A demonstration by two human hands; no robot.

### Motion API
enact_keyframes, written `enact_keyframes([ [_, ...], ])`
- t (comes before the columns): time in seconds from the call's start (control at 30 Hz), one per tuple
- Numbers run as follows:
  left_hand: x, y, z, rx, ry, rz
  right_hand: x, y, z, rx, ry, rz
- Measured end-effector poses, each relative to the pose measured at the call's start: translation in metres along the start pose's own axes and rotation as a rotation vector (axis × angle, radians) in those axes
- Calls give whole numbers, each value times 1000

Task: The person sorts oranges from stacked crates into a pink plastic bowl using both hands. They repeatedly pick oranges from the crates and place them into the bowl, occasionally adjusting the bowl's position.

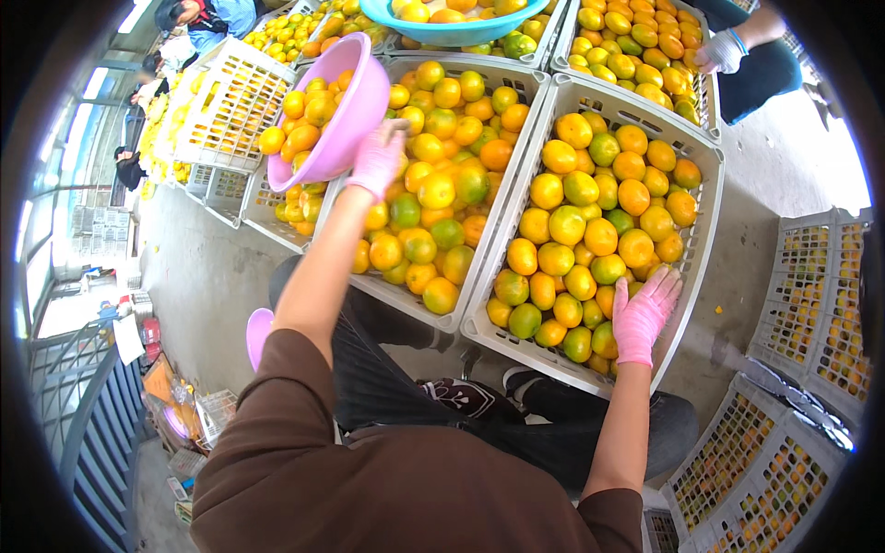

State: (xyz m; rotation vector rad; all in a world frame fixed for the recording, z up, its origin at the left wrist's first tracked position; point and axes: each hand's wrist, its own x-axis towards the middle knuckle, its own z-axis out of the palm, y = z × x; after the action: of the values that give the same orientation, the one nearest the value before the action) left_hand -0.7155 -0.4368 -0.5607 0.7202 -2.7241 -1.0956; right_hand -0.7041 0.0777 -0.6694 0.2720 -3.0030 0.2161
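My left hand (pixel 377 159), in a pink glove with bare fingertips, is at the rim of a pink plastic basin (pixel 366 97). The basin is tilted to the left and holds several orange citrus fruits (pixel 319 110). Beneath and to the right of it is a white plastic crate (pixel 529 148) full of orange and greenish citrus fruits (pixel 436 190). My right hand (pixel 646 311), gloved the same way, lies with its fingers spread on the fruits in the near right corner of a second white crate (pixel 705 207). Whether its fingers grip a fruit is not plain.
A turquoise basin (pixel 456 32) of fruit rests on a crate at the top. Another person's gloved hand (pixel 722 52) touches fruit in the top right crate (pixel 709 104). Stacked crates (pixel 795 297) stand at the right. A tilted crate (pixel 235 104) and other people (pixel 207 17) are at upper left.
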Motion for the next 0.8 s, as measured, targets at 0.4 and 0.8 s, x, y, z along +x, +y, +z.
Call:
enact_keyframes([
  [0.4, -16, -6, -18, 836, -270, 499, 0, 0, 1, -63, -23, -17],
  [0.8, -93, -62, 8, 728, -304, 72, 28, 0, -21, 67, -68, 4],
])
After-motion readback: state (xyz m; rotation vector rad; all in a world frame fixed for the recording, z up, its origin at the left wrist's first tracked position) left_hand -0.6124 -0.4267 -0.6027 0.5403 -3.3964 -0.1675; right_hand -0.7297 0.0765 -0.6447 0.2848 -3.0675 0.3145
